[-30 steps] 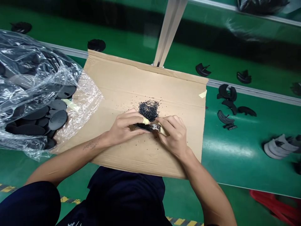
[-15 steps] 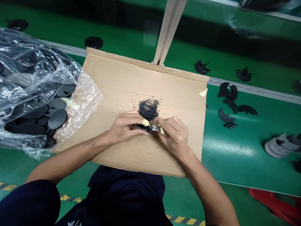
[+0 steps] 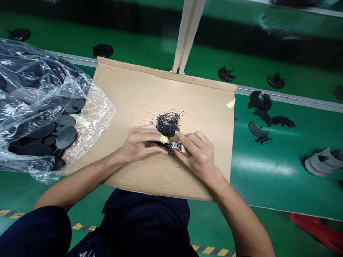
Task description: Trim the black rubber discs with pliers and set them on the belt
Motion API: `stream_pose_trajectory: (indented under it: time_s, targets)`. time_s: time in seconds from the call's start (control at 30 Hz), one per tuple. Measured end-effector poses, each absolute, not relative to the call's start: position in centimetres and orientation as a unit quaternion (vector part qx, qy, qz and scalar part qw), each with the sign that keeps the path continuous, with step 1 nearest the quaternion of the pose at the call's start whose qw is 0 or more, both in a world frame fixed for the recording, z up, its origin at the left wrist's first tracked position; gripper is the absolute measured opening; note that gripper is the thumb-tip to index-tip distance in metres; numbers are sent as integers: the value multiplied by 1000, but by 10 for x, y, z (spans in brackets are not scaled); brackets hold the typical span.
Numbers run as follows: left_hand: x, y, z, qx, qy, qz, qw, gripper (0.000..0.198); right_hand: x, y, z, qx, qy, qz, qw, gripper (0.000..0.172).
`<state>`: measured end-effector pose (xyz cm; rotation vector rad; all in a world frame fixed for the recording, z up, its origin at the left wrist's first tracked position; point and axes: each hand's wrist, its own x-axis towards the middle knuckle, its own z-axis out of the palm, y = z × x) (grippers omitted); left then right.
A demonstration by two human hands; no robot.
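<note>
My left hand (image 3: 140,142), with yellow tape on a finger, is closed on a flat black plastic part (image 3: 158,144). From the right, my right hand (image 3: 197,148) grips a small metal cutting tool (image 3: 175,145), whose jaws meet the black part's edge. Both hands are over a brown cardboard sheet (image 3: 128,89). Just beyond them lies a heap of tiny black scraps (image 3: 168,123), with loose bits scattered around it.
On the left, a clear plastic bag (image 3: 48,82) holds several black discs (image 3: 66,137). Black curved parts (image 3: 258,130) and grey stacked parts (image 3: 323,162) lie on the green table (image 3: 257,185) at right. A metal post (image 3: 187,35) stands behind the cardboard.
The view has shifted slightly. Both hands stay at nearly the same place over the cardboard, still holding the black part and the tool.
</note>
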<state>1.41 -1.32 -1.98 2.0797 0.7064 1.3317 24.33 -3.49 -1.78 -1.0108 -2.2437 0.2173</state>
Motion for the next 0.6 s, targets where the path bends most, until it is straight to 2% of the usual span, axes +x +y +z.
stream_pose_trajectory:
  time_s: [0.23, 0.37, 0.6]
  targets:
    - [14, -13, -24, 779, 288, 476, 290, 23, 240, -33, -23, -405, -860, 87, 299, 14]
    - [13, -13, -19, 778, 310, 457, 300, 22, 243, -28, -29, -423, -849, 71, 310, 14]
    - [18, -13, -17, 818, 281, 429, 260, 21, 237, -25, -29, -427, -857, -29, 288, 18]
